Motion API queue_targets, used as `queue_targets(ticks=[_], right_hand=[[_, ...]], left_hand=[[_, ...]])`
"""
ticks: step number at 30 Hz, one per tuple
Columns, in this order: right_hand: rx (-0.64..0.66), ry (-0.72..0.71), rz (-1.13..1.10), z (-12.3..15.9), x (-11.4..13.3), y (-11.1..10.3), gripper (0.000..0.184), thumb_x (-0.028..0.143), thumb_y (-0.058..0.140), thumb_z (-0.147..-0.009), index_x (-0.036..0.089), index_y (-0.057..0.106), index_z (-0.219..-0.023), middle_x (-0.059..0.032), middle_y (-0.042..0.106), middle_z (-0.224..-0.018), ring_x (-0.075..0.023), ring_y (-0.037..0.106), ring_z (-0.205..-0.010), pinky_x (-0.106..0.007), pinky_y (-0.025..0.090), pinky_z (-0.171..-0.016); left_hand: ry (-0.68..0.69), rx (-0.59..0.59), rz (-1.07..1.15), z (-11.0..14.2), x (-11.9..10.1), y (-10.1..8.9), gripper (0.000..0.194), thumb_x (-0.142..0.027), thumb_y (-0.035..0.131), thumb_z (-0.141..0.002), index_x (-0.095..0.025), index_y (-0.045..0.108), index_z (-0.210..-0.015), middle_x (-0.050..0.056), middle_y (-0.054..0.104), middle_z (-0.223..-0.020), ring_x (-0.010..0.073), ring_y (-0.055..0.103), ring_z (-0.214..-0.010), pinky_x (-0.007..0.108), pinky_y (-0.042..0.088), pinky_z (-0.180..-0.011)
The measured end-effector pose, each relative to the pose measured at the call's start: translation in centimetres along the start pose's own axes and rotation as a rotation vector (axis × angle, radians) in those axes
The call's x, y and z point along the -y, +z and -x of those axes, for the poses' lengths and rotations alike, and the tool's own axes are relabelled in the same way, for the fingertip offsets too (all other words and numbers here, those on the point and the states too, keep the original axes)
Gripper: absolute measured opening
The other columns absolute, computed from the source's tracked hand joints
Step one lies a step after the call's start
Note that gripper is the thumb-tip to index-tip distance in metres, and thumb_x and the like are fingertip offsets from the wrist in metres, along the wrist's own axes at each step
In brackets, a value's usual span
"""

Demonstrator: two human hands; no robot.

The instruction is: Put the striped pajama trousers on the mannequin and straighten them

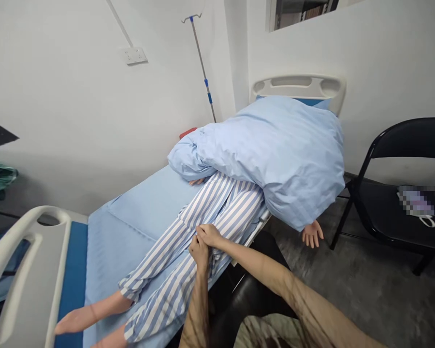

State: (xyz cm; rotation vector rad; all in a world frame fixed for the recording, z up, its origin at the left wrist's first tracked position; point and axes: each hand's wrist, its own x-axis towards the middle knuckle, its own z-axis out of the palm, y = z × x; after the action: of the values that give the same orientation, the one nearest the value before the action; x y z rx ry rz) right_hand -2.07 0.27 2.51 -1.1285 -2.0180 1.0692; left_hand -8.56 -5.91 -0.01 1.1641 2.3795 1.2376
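A mannequin lies on a hospital bed, wearing blue-and-white striped trousers point(166, 241). Over its upper body is bunched a light blue quilt point(271, 150), which hides its head and trunk. My left hand point(199, 251) is closed at the near trouser leg around the knee, its fingers curled on the cloth. Right against it, my right hand point(209, 236) is closed too, pinching at the same spot; the fingertips of both are partly hidden. One bare mannequin foot point(83, 316) sticks out toward the footboard. A mannequin hand point(312, 234) hangs from under the quilt at the bed's near side.
The bed's footboard point(32, 275) rises at lower left, the headboard point(300, 84) at the back. An IV pole point(200, 53) stands by the wall beyond the bed. To the right is a black folding chair point(402, 212) with a blurred item on its seat.
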Motion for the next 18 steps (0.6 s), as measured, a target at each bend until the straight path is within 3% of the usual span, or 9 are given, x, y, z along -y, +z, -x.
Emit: queue_targets(ticks=[5, 12, 18], right_hand=[[0.003, -0.169, 0.102, -0.5, 0.7, -2.5, 0.043, 0.033, 0.042, -0.097, 0.017, 0.059, -0.061, 0.0017, 0.052, -0.055, -0.0084, 0.042, -0.054, -0.024, 0.023, -0.057], [-0.083, -0.071, 0.244, 0.6, -2.2, -1.8, 0.037, 0.028, 0.047, -0.094, 0.016, 0.062, -0.062, -0.0028, 0.063, -0.06, -0.0096, 0.049, -0.056, -0.026, 0.022, -0.058], [-0.14, -0.06, 0.074, -0.2, -3.0, -1.6, 0.045, 0.032, 0.039, -0.098, 0.016, 0.057, -0.059, -0.0009, 0.058, -0.055, -0.0085, 0.047, -0.054, -0.024, 0.024, -0.056]], left_hand=[[0.046, 0.039, 0.015, 0.1, 0.2, 0.2, 0.031, -0.034, 0.04, -0.085, -0.02, 0.041, -0.057, -0.001, 0.049, -0.054, 0.0114, 0.038, -0.054, 0.026, 0.026, -0.059], [-0.006, 0.05, 0.023, 0.2, -0.2, 0.2, 0.037, -0.037, 0.044, -0.084, -0.02, 0.036, -0.052, -0.003, 0.041, -0.049, 0.0109, 0.038, -0.054, 0.025, 0.027, -0.059], [-0.092, -0.026, 0.34, -1.8, -2.6, 1.5, 0.039, -0.039, 0.041, -0.087, -0.021, 0.039, -0.053, -0.003, 0.042, -0.049, 0.0118, 0.041, -0.053, 0.026, 0.035, -0.058]])
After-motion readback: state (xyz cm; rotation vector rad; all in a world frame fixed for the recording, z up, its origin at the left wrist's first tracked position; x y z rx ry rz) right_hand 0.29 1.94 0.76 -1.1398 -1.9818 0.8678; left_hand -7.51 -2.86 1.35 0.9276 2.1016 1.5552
